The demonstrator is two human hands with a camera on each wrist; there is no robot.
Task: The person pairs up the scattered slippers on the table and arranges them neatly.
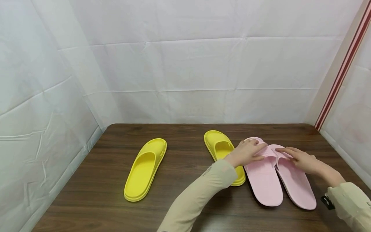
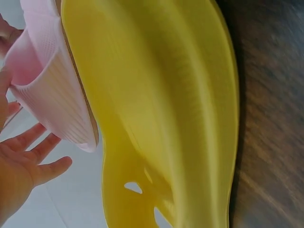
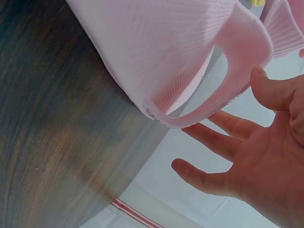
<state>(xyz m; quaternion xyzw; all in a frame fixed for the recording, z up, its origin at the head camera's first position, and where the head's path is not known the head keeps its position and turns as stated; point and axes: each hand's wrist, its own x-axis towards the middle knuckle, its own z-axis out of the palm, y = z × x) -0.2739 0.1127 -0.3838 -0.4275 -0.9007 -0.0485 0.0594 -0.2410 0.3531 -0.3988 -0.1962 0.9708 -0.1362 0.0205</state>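
Two pink slippers, a left one (image 1: 265,183) and a right one (image 1: 297,187), lie side by side on the right of the table, toes away from me. My left hand (image 1: 246,154) is over the left slipper's strap; in the left wrist view its fingers are spread at the slipper's toe. At the right slipper's strap is my right hand (image 1: 307,162). Its thumb and some fingertips meet the strap (image 3: 249,52) in the right wrist view, the fingers loosely extended. A yellow slipper (image 1: 214,138) lies just left of the pink pair, partly hidden by my left forearm.
A second yellow slipper (image 1: 140,177) lies apart on the left of the dark wooden table (image 1: 182,154), toe pointing away. White sheeting (image 1: 188,64) hangs behind the table and along both sides, with a red stripe (image 1: 342,71) at the right corner.
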